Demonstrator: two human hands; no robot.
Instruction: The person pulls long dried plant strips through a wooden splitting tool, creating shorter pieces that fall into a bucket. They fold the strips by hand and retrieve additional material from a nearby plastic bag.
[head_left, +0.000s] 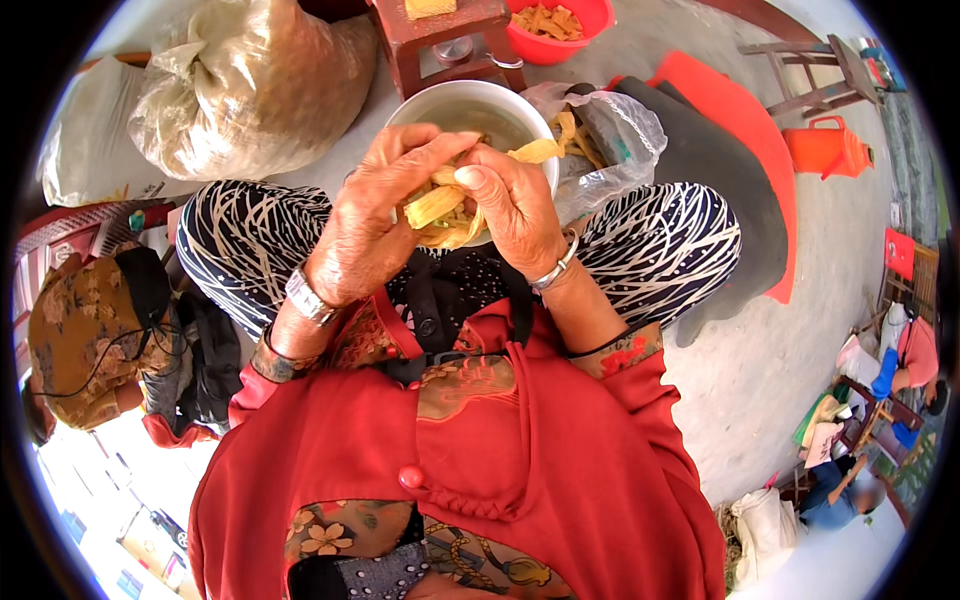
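Both hands are close together over a white basin (555, 150) with cloudy liquid in it. Between them is a bundle of yellow, pliable strips (436, 208), folded and partly wrapped round itself; the exact material cannot be told. My left hand (382, 199), with a metal watch at the wrist, grips the bundle from the left. My right hand (514, 202), with a silver bangle at the wrist, presses its thumb near the top of the bundle. One loose strip (538, 151) sticks out past the right hand across the basin's rim. The fingers hide part of the bundle.
Beyond the basin stand a red wooden stool (442, 34) and a red plastic basin (600, 26) holding yellowish pieces. A clear plastic bag (611, 127) with strips lies right. Large filled sacks (262, 82) stand left. Other people (844, 495) sit far right.
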